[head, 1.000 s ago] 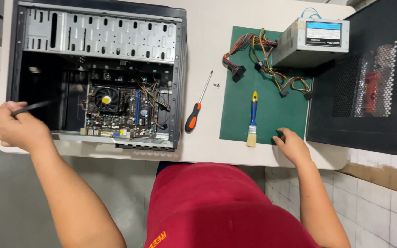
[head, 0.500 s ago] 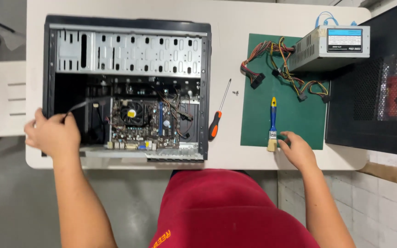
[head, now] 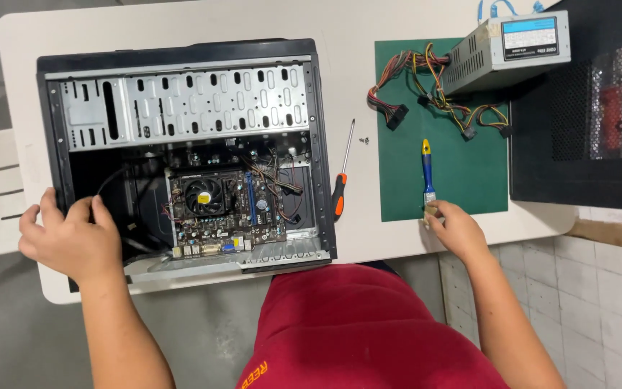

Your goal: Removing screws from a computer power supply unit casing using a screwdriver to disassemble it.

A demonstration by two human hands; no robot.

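Left hand (head: 70, 241) clamped on the open case (head: 181, 155) at its left wall, near the board (head: 226, 212); right hand (head: 456, 229) seems closed on the brush (head: 427, 173) bristles on the counter (head: 358, 238). A careless tug could snag loose wires

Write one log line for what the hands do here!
left hand: gripping computer case corner | right hand: on paintbrush bristle end | screwdriver: idle

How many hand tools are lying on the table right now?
2. An orange-handled screwdriver lies on the table right of the computer case; a blue-handled brush lies on the green mat, its bristle end under the right hand. Others may be hidden.
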